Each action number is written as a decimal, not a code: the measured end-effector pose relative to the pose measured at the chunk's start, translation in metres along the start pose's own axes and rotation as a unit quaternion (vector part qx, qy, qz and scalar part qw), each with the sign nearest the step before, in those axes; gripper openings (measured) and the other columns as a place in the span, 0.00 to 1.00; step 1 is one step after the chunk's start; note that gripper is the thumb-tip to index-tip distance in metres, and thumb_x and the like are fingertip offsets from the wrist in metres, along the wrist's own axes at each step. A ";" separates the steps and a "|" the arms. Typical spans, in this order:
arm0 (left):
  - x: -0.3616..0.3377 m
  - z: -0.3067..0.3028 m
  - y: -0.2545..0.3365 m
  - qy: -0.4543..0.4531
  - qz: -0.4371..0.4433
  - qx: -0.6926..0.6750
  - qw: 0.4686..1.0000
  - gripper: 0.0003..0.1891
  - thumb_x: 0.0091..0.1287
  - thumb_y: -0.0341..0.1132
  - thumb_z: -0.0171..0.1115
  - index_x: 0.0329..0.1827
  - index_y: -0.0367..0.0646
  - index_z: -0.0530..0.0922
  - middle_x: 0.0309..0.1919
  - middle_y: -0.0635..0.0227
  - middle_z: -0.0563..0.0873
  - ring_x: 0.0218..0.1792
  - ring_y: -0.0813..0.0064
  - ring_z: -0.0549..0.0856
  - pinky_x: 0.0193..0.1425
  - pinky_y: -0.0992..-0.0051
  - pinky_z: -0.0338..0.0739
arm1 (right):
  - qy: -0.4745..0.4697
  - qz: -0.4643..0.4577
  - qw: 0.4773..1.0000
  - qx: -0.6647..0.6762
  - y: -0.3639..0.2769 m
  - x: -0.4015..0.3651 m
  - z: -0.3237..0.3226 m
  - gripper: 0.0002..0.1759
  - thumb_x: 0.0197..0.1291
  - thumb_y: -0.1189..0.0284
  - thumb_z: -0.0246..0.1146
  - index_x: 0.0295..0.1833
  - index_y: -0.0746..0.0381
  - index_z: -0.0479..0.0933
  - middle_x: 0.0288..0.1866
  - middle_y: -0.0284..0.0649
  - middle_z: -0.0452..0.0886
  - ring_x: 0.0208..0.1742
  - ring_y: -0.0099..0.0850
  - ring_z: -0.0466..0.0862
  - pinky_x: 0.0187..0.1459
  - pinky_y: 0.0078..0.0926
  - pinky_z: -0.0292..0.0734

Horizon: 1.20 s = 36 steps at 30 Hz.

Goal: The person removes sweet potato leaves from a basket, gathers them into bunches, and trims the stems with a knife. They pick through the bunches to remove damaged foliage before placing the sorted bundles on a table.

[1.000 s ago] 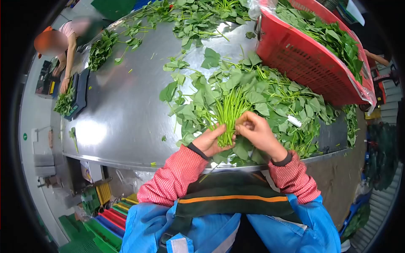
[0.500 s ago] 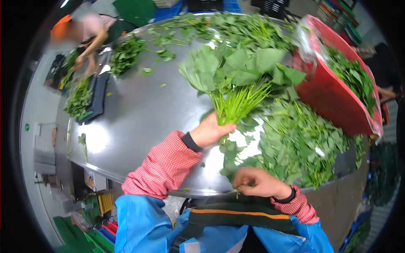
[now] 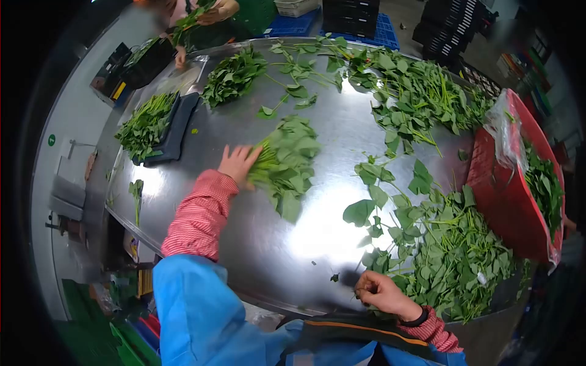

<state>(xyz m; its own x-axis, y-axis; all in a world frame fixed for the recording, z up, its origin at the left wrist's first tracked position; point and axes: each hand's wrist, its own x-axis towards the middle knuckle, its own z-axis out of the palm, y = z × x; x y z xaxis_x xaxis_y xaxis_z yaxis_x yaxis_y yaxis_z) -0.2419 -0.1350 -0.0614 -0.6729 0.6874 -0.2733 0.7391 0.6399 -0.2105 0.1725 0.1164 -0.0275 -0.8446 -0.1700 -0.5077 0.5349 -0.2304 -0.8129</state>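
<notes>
Head cam: the bunch of greens could fan apart on the slick steel table, since the left hand is just splayed open against its stem ends, leaves pointing away. The right hand is curled closed by the loose pile, well apart from the bunch; can't tell if it's holding anything.

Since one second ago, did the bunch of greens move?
Yes. The bunch went leftward, away from the red crate and the near edge of the table, left hand on its stems.
</notes>
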 end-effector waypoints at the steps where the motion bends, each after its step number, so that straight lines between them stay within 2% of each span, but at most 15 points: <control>1: -0.002 0.014 -0.001 -0.011 -0.020 -0.036 0.999 0.67 0.36 0.53 0.83 0.80 0.59 0.47 0.75 0.62 0.58 0.75 0.59 0.59 0.74 0.40 0.54 | 0.007 0.014 1.000 -0.006 0.001 0.003 -0.003 0.06 0.61 0.82 0.61 0.38 0.64 0.71 0.30 0.26 0.71 0.31 0.13 0.69 0.34 0.13 0.65; 4: -0.001 0.028 -0.001 -0.050 -0.055 -0.110 0.991 0.71 0.32 0.55 0.84 0.80 0.59 0.45 0.79 0.61 0.48 0.78 0.57 0.52 0.76 0.41 0.51 | 0.026 -0.017 0.998 -0.046 -0.006 0.007 -0.012 0.05 0.60 0.81 0.61 0.38 0.63 0.71 0.29 0.26 0.70 0.30 0.13 0.68 0.32 0.14 0.65; 7: -0.007 0.011 0.003 -0.063 -0.091 -0.077 0.991 0.63 0.40 0.49 0.82 0.80 0.58 0.49 0.78 0.60 0.51 0.78 0.58 0.53 0.75 0.39 0.52 | 0.021 -0.079 0.996 -0.027 -0.029 0.002 -0.029 0.06 0.59 0.81 0.62 0.38 0.63 0.71 0.31 0.29 0.75 0.30 0.16 0.72 0.30 0.15 0.67; 10: -0.016 0.006 0.015 0.120 -0.152 -0.116 0.974 0.48 0.48 0.37 0.76 0.75 0.51 0.60 0.71 0.56 0.64 0.73 0.55 0.62 0.72 0.46 0.60 | -0.014 -0.149 0.982 0.116 -0.045 -0.011 -0.057 0.06 0.60 0.79 0.63 0.41 0.64 0.71 0.33 0.36 0.80 0.27 0.21 0.77 0.30 0.18 0.72; 13: -0.027 -0.004 0.059 0.331 -0.037 -0.220 0.917 0.35 0.51 0.28 0.69 0.66 0.43 0.69 0.60 0.53 0.74 0.64 0.52 0.71 0.67 0.55 0.68 | 0.018 -0.084 0.995 0.046 -0.036 0.000 -0.078 0.09 0.62 0.76 0.63 0.46 0.64 0.71 0.30 0.36 0.80 0.25 0.22 0.78 0.29 0.21 0.73; 14: -0.038 -0.026 0.095 0.349 0.007 -0.251 0.903 0.28 0.52 0.26 0.65 0.60 0.40 0.72 0.54 0.53 0.77 0.56 0.50 0.75 0.63 0.61 0.70 | 0.058 -0.044 0.978 -0.195 -0.016 0.010 -0.082 0.16 0.63 0.67 0.65 0.52 0.62 0.72 0.28 0.39 0.83 0.25 0.27 0.82 0.28 0.27 0.75; 15: -0.044 -0.029 0.120 0.317 0.071 -0.307 0.894 0.29 0.54 0.26 0.67 0.62 0.42 0.73 0.55 0.54 0.78 0.57 0.52 0.77 0.63 0.61 0.71 | 0.085 -0.067 0.922 -0.371 -0.008 0.003 -0.080 0.19 0.63 0.64 0.65 0.54 0.60 0.72 0.29 0.41 0.83 0.26 0.31 0.83 0.28 0.30 0.75; 17: -0.052 -0.024 0.175 0.266 0.159 -0.359 0.880 0.26 0.57 0.28 0.66 0.61 0.44 0.74 0.54 0.55 0.78 0.57 0.54 0.78 0.62 0.63 0.73 | 0.137 -0.105 0.713 -0.679 0.003 -0.011 -0.078 0.24 0.62 0.57 0.65 0.58 0.58 0.72 0.30 0.43 0.84 0.28 0.38 0.84 0.29 0.35 0.76; 18: -0.064 -0.039 0.205 0.220 0.168 -0.381 0.882 0.24 0.60 0.30 0.65 0.61 0.45 0.75 0.54 0.55 0.78 0.57 0.54 0.78 0.62 0.63 0.74 | 0.114 -0.083 0.791 -0.596 -0.001 -0.017 -0.080 0.27 0.60 0.51 0.64 0.58 0.56 0.73 0.31 0.45 0.84 0.31 0.46 0.84 0.30 0.42 0.77; 21: -0.071 -0.066 0.279 0.182 0.221 -0.463 0.839 0.20 0.60 0.27 0.65 0.57 0.43 0.78 0.48 0.57 0.82 0.50 0.55 0.81 0.56 0.64 0.77 | 0.096 -0.146 0.844 -0.508 -0.001 -0.040 -0.100 0.24 0.61 0.53 0.64 0.55 0.57 0.74 0.32 0.44 0.84 0.32 0.48 0.84 0.32 0.45 0.77; 22: -0.070 -0.079 0.301 0.189 0.240 -0.461 0.833 0.19 0.60 0.27 0.65 0.56 0.43 0.79 0.47 0.57 0.82 0.50 0.55 0.82 0.56 0.64 0.77 | 0.123 -0.171 0.805 -0.554 -0.003 -0.051 -0.109 0.21 0.61 0.55 0.63 0.53 0.57 0.75 0.32 0.46 0.84 0.33 0.48 0.84 0.33 0.46 0.77; 29: -0.030 -0.195 0.456 0.307 0.378 -0.414 0.769 0.24 0.51 0.24 0.69 0.54 0.40 0.79 0.49 0.59 0.83 0.55 0.53 0.80 0.61 0.60 0.73 | 0.177 -0.186 0.798 -0.546 -0.062 -0.182 -0.212 0.19 0.63 0.55 0.62 0.51 0.56 0.78 0.31 0.42 0.83 0.33 0.46 0.83 0.34 0.44 0.76; 33: 0.001 -0.265 0.530 0.378 0.418 -0.340 0.753 0.30 0.50 0.27 0.71 0.61 0.42 0.75 0.59 0.59 0.79 0.64 0.50 0.74 0.68 0.53 0.66 | 0.216 -0.239 0.791 -0.519 -0.122 -0.269 -0.274 0.09 0.61 0.66 0.64 0.40 0.61 0.82 0.31 0.44 0.83 0.33 0.42 0.84 0.36 0.35 0.79; 35: 0.019 -0.293 0.562 0.407 0.403 -0.297 0.764 0.36 0.50 0.31 0.73 0.67 0.44 0.71 0.66 0.59 0.74 0.69 0.50 0.68 0.72 0.49 0.60 | 0.274 -0.326 0.753 -0.502 -0.140 -0.287 -0.316 0.10 0.60 0.65 0.63 0.38 0.61 0.81 0.33 0.50 0.83 0.33 0.47 0.84 0.35 0.39 0.78; 36: 0.030 -0.300 0.577 0.413 0.377 -0.272 0.783 0.40 0.51 0.35 0.74 0.70 0.46 0.68 0.69 0.59 0.70 0.71 0.50 0.66 0.74 0.48 0.56 | 0.312 -0.314 0.728 -0.524 -0.154 -0.296 -0.337 0.10 0.60 0.66 0.63 0.38 0.62 0.81 0.33 0.50 0.83 0.34 0.47 0.84 0.35 0.39 0.78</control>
<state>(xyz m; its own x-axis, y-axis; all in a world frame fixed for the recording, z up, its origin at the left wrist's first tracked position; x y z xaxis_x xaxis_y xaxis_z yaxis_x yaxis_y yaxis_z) 0.1554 0.3580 0.0906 -0.0075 0.7844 0.6202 0.9645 -0.1581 0.2116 0.3333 0.5246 0.1515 -0.9356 0.1973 0.2927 0.0061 0.8380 -0.5456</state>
